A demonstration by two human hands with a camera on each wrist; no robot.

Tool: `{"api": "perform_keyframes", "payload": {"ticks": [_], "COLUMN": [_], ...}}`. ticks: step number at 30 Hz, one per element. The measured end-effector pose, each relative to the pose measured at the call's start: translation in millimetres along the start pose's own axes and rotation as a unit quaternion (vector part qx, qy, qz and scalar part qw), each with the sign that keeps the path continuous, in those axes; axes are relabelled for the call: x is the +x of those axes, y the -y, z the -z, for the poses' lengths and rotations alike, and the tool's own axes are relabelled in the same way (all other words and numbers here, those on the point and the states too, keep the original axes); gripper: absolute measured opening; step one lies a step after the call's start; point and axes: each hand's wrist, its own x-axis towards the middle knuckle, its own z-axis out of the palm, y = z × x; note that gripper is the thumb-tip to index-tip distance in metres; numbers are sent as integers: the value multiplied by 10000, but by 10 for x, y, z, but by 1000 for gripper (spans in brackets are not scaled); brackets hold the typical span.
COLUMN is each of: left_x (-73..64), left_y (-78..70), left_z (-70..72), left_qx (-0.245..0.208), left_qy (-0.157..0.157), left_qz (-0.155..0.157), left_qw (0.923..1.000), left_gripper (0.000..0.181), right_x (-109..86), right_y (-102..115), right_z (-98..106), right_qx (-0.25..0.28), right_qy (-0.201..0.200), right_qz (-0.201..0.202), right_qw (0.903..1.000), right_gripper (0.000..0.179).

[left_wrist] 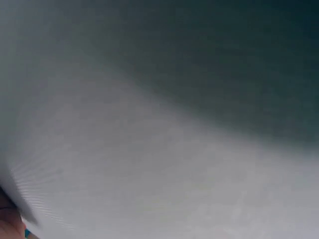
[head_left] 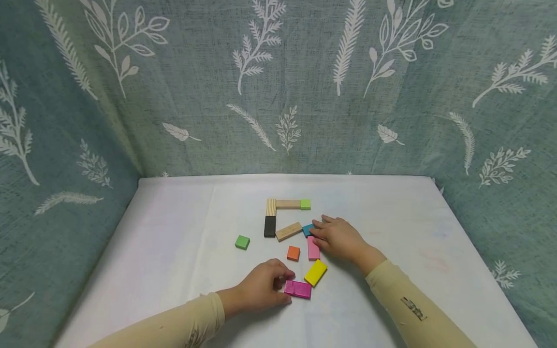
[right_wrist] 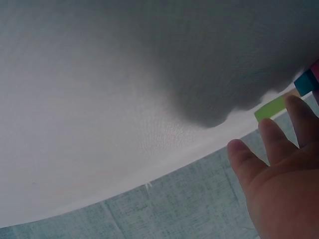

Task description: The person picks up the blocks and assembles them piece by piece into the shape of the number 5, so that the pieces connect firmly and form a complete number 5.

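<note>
In the head view my left hand [head_left: 264,285] is at the left end of a magenta block [head_left: 299,289], thumb along the near side and curled fingers along the far side. My right hand [head_left: 340,238] reaches over a blue block [head_left: 307,230] and a pink block [head_left: 313,249] with its fingers spread, partly covering both. A yellow block [head_left: 315,273] lies between the magenta and pink ones. The right wrist view shows three fingers of the right hand [right_wrist: 284,184] extended; the left wrist view catches only a sliver of the left hand [left_wrist: 10,221].
Farther back, a plain wooden block [head_left: 288,232], a black block [head_left: 270,226], a striped wooden block [head_left: 271,207], another wooden block [head_left: 288,204] and a light green block [head_left: 305,204] form a bent line. An orange block [head_left: 293,253] and a green block [head_left: 242,242] lie apart. Patterned curtains [head_left: 209,140] surround the white table [head_left: 174,232].
</note>
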Motion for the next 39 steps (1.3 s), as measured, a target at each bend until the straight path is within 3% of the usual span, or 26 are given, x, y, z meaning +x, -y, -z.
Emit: {"api": "perform_keyframes", "payload": {"ticks": [3,5,8,10,12,14,17,21,25,30,36,39], "left_x": [13,50,162,258,346,413,475,524,556,474,163,43], "left_y": [-25,-56,-101,-118,-113,-89,-23,54,97,102,187,253], "left_z": [79,171,339,430,482,492,457,397,358,393,453,432], "left_qx": [-131,-96,304,726,1101,1338,1578,1602,1530,1195,487,359], "left_qy": [-74,-287,-763,-902,-762,-427,-30,0,-125,-333,-574,-524], "left_qz": [154,229,66,-250,-517,-607,-425,-285,-496,-557,-81,-170], "left_qw": [9998,9993,9966,9930,9896,9882,9866,9867,9869,9907,9971,9978], "left_gripper": [46,45,43,41,42,44,52,56,44,37,37,35], "right_x": [12,21,23,15,6,1,4,3,-6,1,0,-16], "right_y": [5,6,5,6,8,14,25,42,49,44,48,38], "right_z": [14,17,10,-4,-25,-48,-74,-62,-38,-32,3,26], "right_qx": [28,26,17,45,96,169,194,202,238,209,140,144], "right_qy": [7,-7,-12,-9,23,23,28,16,20,35,56,40], "right_qz": [44,94,80,32,-13,13,56,35,3,-94,-85,-46], "right_qw": [10000,10000,10000,10000,10000,9999,9998,9998,9997,9997,9999,9999], "right_gripper": [44,44,45,45,45,45,45,45,44,45,45,44]}}
